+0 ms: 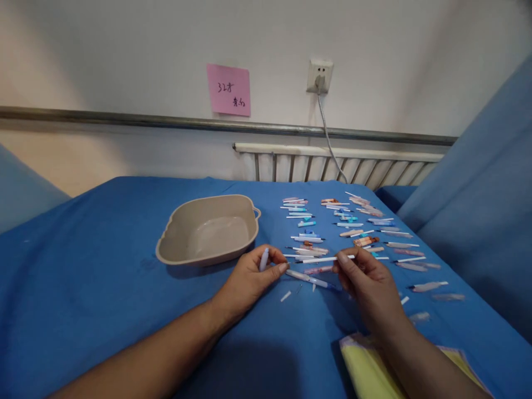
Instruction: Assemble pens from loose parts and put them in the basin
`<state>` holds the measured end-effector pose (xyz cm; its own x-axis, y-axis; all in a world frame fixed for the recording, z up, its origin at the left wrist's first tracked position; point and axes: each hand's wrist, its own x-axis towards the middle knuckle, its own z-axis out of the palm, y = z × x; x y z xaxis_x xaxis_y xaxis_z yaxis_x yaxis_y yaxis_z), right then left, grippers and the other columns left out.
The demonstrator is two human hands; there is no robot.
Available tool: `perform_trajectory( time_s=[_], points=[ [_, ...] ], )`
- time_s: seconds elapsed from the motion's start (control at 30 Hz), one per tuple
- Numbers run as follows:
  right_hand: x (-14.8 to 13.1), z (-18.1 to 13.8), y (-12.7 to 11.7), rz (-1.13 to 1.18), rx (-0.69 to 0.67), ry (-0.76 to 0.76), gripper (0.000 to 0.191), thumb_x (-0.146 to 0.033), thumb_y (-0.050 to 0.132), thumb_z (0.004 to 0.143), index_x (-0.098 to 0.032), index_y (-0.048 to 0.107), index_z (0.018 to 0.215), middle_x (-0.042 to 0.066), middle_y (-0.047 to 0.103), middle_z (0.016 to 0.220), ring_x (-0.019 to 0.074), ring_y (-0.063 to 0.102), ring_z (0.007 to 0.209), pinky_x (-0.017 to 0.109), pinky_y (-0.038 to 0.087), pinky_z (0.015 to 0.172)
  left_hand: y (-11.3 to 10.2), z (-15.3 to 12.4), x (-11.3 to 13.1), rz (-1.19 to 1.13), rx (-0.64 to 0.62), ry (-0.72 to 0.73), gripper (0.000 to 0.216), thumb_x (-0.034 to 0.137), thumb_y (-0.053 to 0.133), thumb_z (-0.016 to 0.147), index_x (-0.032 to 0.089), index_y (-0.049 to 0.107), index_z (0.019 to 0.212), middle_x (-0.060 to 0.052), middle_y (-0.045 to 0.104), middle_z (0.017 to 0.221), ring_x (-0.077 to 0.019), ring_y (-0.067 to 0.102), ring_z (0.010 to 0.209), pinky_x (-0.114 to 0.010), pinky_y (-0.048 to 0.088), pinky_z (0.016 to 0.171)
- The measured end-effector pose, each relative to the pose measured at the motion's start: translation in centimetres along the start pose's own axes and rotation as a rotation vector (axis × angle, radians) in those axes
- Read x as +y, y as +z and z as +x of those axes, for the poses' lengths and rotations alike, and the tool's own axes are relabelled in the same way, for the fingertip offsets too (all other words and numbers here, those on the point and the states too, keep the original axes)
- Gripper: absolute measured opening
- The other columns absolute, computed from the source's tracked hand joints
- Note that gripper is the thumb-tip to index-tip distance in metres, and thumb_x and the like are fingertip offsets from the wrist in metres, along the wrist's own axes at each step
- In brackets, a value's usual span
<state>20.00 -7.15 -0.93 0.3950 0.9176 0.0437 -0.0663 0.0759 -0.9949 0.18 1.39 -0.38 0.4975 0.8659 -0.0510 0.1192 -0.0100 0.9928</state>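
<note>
Over blue cloth (pixel 108 266), my R hand (pixel 366 282) pinches white refill (pixel 320 260) tight, dark tip (pixel 297 262) twd L hand (pixel 249 277), which curls round pale pen part (pixel 264 259). Loose white bit (pixel 285 296) + blue-ended pen (pixel 310 278) lie nr both; quick wrist sweep could prob. scatter them.
</note>
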Motion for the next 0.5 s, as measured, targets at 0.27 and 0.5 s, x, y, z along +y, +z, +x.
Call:
perform_trajectory(
  time_s=[0.27,0.5],
  points=[
    [0.19,-0.04,-0.09,-0.022,-0.003,-0.036,0.024,-0.042,0.062,0.08,-0.019,0.058,0.073,-0.003,0.056,0.06,0.0078,0.038,0.045,0.022,0.026,0.043,0.05,-0.15,0.11,0.004,-0.002,0.004,0.016,0.029,0.068,0.071,0.017,0.061,0.077,0.002,0.055,0.069,-0.01,0.046,0.062,-0.021,0.036,0.059],
    [-0.03,-0.08,0.22,-0.047,0.013,-0.024,0.027,-0.045,0.064,0.077,-0.019,0.058,0.071,-0.002,0.056,0.056,0.0088,0.038,0.043,0.022,0.026,0.041,0.12,-0.2,0.02,-0.004,-0.006,-0.01,0.017,0.031,0.069,0.07,0.017,0.062,0.078,0.003,0.055,0.068,-0.0098,0.044,0.061,-0.022,0.035,0.058]
  ],
)
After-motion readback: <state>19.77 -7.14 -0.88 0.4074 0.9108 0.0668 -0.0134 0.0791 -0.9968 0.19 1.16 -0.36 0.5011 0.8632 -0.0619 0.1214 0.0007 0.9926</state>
